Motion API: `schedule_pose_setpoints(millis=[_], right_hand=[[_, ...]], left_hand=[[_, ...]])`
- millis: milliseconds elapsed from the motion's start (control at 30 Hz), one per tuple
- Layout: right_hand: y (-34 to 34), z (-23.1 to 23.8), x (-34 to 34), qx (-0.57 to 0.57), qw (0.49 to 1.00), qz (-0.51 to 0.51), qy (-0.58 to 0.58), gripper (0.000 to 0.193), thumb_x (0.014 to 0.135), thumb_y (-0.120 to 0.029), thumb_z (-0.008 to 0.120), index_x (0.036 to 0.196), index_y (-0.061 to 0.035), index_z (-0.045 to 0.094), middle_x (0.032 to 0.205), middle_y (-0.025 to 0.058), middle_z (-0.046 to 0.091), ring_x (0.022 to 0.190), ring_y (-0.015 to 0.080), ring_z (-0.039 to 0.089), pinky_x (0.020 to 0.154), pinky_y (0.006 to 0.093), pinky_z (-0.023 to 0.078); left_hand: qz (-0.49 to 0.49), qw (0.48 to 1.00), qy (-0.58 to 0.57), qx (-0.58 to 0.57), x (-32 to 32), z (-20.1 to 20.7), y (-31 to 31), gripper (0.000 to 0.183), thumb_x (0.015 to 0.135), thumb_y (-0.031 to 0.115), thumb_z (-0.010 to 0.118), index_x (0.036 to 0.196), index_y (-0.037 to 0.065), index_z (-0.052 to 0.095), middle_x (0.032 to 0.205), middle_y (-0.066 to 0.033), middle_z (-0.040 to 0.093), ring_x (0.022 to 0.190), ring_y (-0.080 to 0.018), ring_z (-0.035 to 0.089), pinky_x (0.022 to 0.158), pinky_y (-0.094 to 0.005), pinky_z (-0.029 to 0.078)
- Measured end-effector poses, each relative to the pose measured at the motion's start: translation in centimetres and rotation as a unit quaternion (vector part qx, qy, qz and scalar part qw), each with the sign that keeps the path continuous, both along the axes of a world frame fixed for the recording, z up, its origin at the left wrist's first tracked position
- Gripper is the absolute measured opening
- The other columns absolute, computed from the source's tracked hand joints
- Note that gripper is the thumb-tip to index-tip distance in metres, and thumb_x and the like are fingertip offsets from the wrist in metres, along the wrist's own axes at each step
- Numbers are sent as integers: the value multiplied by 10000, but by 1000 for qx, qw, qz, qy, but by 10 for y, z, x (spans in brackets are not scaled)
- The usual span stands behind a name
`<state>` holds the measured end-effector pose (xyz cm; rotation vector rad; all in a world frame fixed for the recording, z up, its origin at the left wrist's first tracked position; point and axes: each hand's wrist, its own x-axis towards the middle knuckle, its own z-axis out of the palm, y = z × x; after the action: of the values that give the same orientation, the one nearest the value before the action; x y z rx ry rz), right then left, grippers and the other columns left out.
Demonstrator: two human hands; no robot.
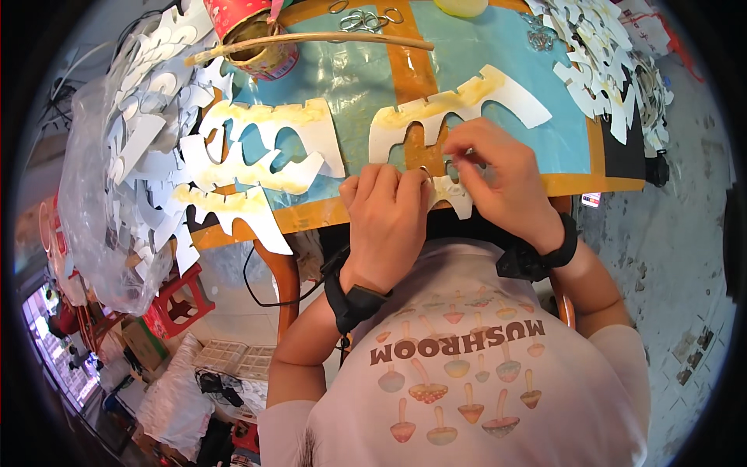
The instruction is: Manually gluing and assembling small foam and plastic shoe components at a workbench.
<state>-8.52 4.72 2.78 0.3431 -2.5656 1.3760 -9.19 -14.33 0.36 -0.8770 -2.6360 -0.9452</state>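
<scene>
Close to my body, at the table's near edge, a small white cut-out piece (453, 199) with notches and curved cuts shows between my hands. My left hand (387, 214) is closed on its left side, fingers curled over it. My right hand (502, 180) is bent over the other side, with its thumb beside the piece and its fingertips pinched together. A small shiny bit shows by the fingers, too small to make out. Just beyond lies a larger white cut-out (459, 101) with a yellowish glue-like smear. More smeared cut-outs (299, 124) overlap to the left.
A long thin brush (327, 37) rests across a red tin (284, 66) at the back left. Metal rings (366, 20) lie at the back. Heaps of white cut-outs (144, 117) fill the far left; another pile (599, 58) stands back right. A red stool (183, 300) is below left.
</scene>
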Motion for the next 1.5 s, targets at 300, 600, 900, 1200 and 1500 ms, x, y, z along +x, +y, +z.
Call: schedule_pose_setpoints(millis=[300, 600, 900, 1200, 1500], right_hand=[[-14, -8, 22, -66, 992, -7, -105, 250, 837, 92, 579, 1063, -3, 629, 888, 121, 598, 648, 235, 566, 565, 327, 454], [-10, -3, 20, 19, 996, 48, -75, 228, 825, 53, 642, 1039, -21, 659, 945, 126, 600, 760, 318, 639, 635, 395, 516], [-8, 3, 20, 9, 993, 72, -96, 172, 832, 37, 681, 999, -3, 680, 931, 116, 601, 766, 307, 632, 652, 371, 517], [-9, -4, 20, 12, 994, 58, -96, 126, 852, 23, 676, 972, -3, 653, 919, 131, 603, 781, 328, 629, 678, 394, 512], [-12, 0, 19, 20, 994, 54, -91, 124, 855, 21, 665, 974, -13, 669, 926, 126, 619, 821, 334, 638, 714, 400, 520]], left_hand=[[20, 999, -5, -49, 8, -5, 5, 188, 833, 53, 661, 1011, 111, 647, 865, -40, 522, 915, -240, 536, 823, -403, 327], [-45, 999, 7, 8, 9, -15, -15, 210, 829, 5, 678, 1015, 103, 682, 853, -27, 573, 943, -227, 600, 834, -381, 313], [-17, 997, -39, 57, 12, 4, -8, 277, 811, 87, 764, 1072, 96, 672, 875, -22, 628, 942, -233, 604, 842, -397, 322], [15, 998, -48, 32, 13, 5, -3, 183, 832, 107, 759, 990, 88, 669, 866, -37, 610, 889, -250, 580, 823, -395, 332], [5, 1000, 26, -14, 20, -13, -11, 186, 801, 76, 704, 978, 133, 693, 901, 10, 609, 943, -196, 597, 804, -383, 315]])
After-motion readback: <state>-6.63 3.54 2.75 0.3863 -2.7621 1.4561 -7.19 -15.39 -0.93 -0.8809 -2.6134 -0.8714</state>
